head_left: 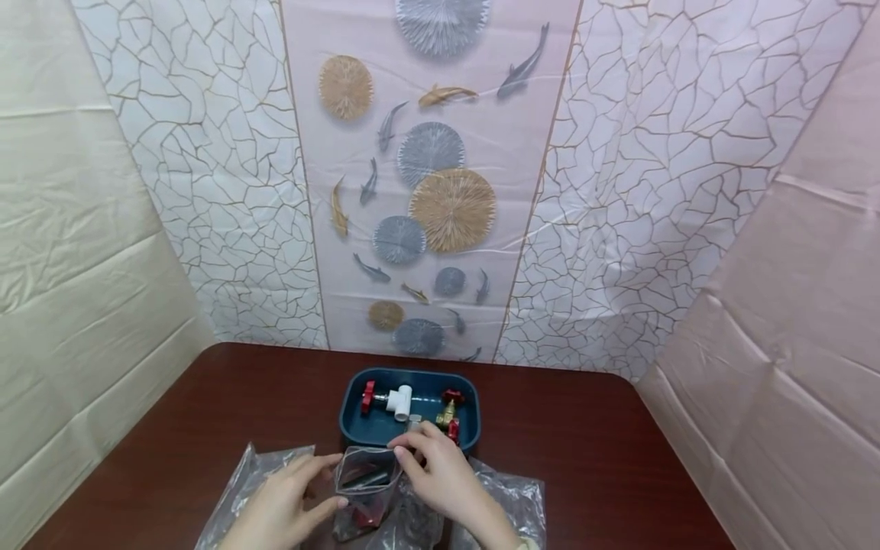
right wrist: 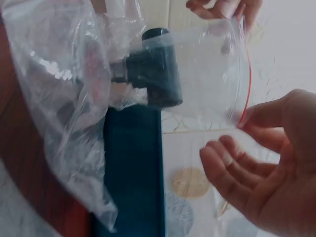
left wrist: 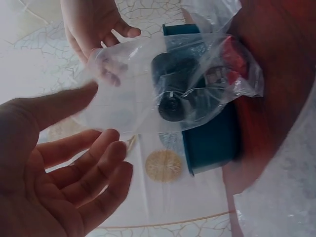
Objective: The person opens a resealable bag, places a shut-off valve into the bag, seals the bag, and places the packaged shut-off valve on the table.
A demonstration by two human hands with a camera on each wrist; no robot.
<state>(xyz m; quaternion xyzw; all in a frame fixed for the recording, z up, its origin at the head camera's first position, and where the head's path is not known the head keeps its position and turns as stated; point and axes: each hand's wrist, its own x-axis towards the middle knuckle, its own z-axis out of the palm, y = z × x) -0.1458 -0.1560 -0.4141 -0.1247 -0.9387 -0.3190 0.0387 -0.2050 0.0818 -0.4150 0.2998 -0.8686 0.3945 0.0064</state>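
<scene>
Bag [right wrist: 202,74] pinched in right grip [head_left: 440,472], left grip [head_left: 283,498] spread; red seal [right wrist: 249,74] (right wrist view, not head).

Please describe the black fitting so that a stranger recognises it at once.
On the brown table is a blue tray. In front of it, the right hand pinches the edge of a clear bag, and the black fitting is inside. Unlike the white fitting and brass valve in the tray, it is black and bagged.

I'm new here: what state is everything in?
Zip bag: mouth open.
Dark fitting: inside the bag.
Blue tray: uncovered, pieces inside.
White fitting: in the tray.
Brass valve: in the tray.
Plastic bags: wrinkled.
Left hand: relaxed, at the bag's mouth.
Right hand: pinching the bag's rim.
</scene>
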